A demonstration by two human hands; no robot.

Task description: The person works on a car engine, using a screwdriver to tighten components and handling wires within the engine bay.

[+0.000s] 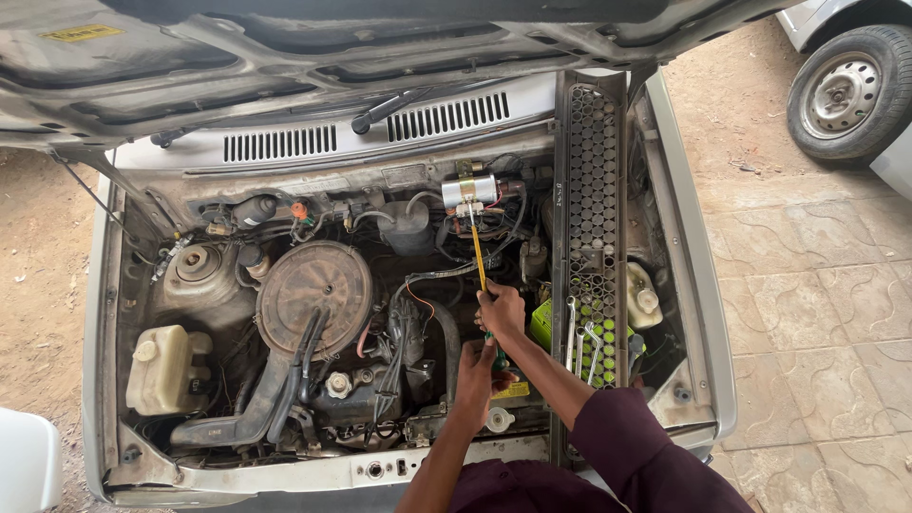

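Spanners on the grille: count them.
3 spanners that I can make out, side by side on the detached grille, right of the hands; others may be hidden among them.

A yellow rectangular sticker [83, 32] sits on the raised bonnet's underside, top left. A small yellow label [513, 389] lies low in the engine bay, by the hands

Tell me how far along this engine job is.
Done: hood up, grille lying across the engine bay, spanners laid out on it. In hand: both hands, right hand and left hand, hold a long screwdriver with its tip at the silver cylinder. Left: the cylinder is still mounted and wired.
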